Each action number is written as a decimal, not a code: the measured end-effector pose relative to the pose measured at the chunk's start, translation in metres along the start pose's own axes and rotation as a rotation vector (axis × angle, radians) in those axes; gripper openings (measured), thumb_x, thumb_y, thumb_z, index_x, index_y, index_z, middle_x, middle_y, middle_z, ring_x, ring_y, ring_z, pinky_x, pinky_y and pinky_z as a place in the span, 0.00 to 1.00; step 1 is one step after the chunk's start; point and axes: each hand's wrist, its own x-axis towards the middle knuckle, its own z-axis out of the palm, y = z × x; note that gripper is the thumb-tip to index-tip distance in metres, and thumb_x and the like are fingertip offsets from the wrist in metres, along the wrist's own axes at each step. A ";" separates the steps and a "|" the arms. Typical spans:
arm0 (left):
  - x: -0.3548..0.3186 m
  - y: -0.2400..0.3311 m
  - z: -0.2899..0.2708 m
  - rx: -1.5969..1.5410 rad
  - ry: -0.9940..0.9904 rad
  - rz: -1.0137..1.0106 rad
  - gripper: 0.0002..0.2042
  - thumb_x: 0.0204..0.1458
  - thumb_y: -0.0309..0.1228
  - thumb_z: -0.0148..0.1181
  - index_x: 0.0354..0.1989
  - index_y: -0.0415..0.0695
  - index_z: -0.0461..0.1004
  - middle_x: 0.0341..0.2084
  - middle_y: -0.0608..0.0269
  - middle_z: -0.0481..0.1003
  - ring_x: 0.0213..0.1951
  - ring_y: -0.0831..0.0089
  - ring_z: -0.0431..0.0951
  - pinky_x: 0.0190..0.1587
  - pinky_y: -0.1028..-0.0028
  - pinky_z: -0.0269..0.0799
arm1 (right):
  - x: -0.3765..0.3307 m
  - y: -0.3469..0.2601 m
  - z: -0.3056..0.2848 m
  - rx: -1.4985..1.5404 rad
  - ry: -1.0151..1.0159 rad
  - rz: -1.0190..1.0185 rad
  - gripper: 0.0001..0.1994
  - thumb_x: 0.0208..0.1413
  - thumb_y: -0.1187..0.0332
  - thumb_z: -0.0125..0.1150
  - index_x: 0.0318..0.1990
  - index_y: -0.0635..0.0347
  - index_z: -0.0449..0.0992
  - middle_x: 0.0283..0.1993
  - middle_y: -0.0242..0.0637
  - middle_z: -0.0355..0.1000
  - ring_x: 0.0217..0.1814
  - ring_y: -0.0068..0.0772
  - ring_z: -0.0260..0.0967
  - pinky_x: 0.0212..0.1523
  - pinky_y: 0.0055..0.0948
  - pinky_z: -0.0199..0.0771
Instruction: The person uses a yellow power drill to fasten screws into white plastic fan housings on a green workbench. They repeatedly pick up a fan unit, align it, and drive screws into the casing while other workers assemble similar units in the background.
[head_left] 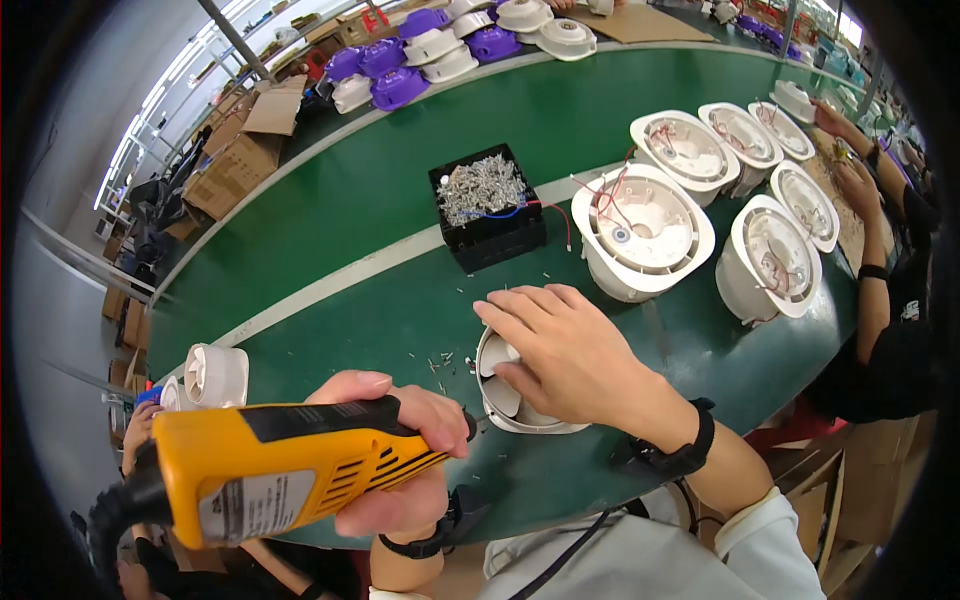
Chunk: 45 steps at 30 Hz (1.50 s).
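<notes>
left hand (405, 455) clenched around yellow electric screwdriver (270, 470). right hand (570, 350), fingers flat, presses round white plastic housing (500, 395). square black plastic box (488, 205) holds silver screws (480, 188).

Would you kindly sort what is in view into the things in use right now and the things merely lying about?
In use: yellow power screwdriver in the left hand; white round housing under the right hand.

Lying about: black box of screws, white wired housings, purple housings, cardboard boxes, loose screws.
</notes>
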 end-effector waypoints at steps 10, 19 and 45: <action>0.005 -0.003 0.002 -0.067 -0.059 0.057 0.44 0.42 0.71 0.45 0.48 0.35 0.53 0.17 0.55 0.70 0.14 0.67 0.68 0.18 0.70 0.66 | -0.001 0.001 0.002 0.041 0.031 0.032 0.24 0.45 0.63 0.62 0.50 0.66 0.69 0.48 0.41 0.69 0.51 0.38 0.65 0.52 0.37 0.63; 0.007 -0.007 0.003 -0.020 -0.042 0.026 0.43 0.43 0.70 0.45 0.46 0.36 0.54 0.14 0.56 0.68 0.12 0.68 0.67 0.15 0.72 0.66 | -0.002 0.001 0.001 0.072 -0.003 0.065 0.25 0.45 0.66 0.63 0.52 0.63 0.67 0.52 0.41 0.67 0.54 0.40 0.64 0.53 0.36 0.62; 0.032 0.004 0.006 0.030 -0.182 0.076 0.37 0.50 0.65 0.43 0.52 0.40 0.55 0.15 0.63 0.64 0.10 0.74 0.62 0.12 0.76 0.59 | -0.002 0.001 0.000 0.044 0.076 0.046 0.25 0.43 0.64 0.64 0.50 0.63 0.68 0.43 0.40 0.68 0.48 0.37 0.66 0.47 0.36 0.65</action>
